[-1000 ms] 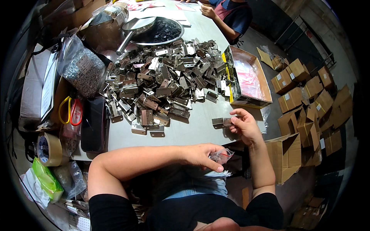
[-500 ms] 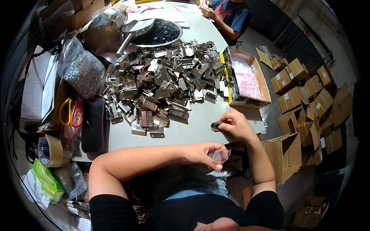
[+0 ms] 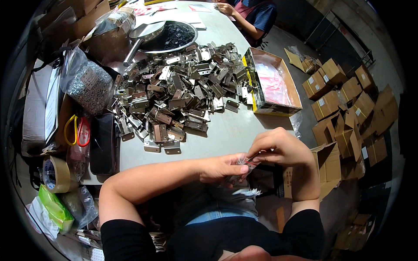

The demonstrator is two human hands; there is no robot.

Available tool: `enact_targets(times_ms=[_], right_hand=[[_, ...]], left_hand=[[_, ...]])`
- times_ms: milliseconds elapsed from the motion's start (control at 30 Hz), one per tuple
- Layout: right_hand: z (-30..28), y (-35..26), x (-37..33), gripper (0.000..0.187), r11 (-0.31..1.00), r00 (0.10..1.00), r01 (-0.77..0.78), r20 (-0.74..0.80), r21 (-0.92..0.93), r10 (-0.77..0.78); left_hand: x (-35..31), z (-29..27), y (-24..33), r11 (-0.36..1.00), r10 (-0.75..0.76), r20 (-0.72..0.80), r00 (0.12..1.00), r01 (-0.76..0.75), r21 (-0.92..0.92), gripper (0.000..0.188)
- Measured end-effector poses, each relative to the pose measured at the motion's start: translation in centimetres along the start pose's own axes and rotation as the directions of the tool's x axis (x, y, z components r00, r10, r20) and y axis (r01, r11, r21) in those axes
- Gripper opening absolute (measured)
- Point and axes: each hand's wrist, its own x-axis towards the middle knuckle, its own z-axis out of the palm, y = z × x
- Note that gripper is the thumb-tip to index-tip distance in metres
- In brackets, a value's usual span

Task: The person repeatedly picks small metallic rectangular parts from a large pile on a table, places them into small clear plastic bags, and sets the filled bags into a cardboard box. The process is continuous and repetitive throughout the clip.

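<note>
My left hand (image 3: 220,168) is closed around a small clear plastic zip bag (image 3: 249,163) with a red line by its mouth, just off the table's front edge. At that mouth, the bent fingers of my right hand (image 3: 278,148) pinch a metal bracket, mostly hidden by the fingers and the plastic. How far the bracket sits inside the bag I cannot tell. Beyond both hands, a large heap of bent metal brackets (image 3: 176,104) with punched holes covers the middle of the table.
An open carton (image 3: 294,93) of red-lined clear bags stands right of the heap. Behind it is a steel bowl (image 3: 196,38) of black parts with a scoop (image 3: 135,48). At left are a bag of screws (image 3: 89,87), scissors (image 3: 70,130), a phone (image 3: 103,143) and tape (image 3: 55,174). A co-worker (image 3: 257,19) sits at far right.
My right hand has come from the table's edge, bracket in its fingers, toward me to the mouth of the bag. My left hand has shifted slightly left. The view has moved a little.
</note>
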Motion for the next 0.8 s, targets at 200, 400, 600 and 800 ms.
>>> enact_targets(times_ms=[200,400,600,800], right_hand=[[0.6,-0.4,1.7,0.015,0.967,0.959,-0.252,0.138,0.025,0.247],[1.4,1.2,1.6,0.014,0.861,0.928,-0.362,0.223,0.357,0.298],[2.0,2.0,0.9,0.021,0.954,0.983,-0.155,0.14,0.256,0.122],[2.0,0.3,-0.4,0.016,0.991,0.992,0.116,-0.048,-0.067,-0.12]], left_hand=[[0.1,-0.5,-0.3,0.999,-0.037,0.019,0.999,0.038,-0.017,0.056],[0.2,-0.8,-0.4,0.999,-0.013,0.044,0.999,0.014,-0.032,0.062],[0.3,-0.5,-0.5,0.998,0.059,0.016,0.998,-0.059,-0.03,0.061],[0.3,-0.2,-0.1,0.876,0.334,-0.045,0.942,-0.292,0.383,0.052]])
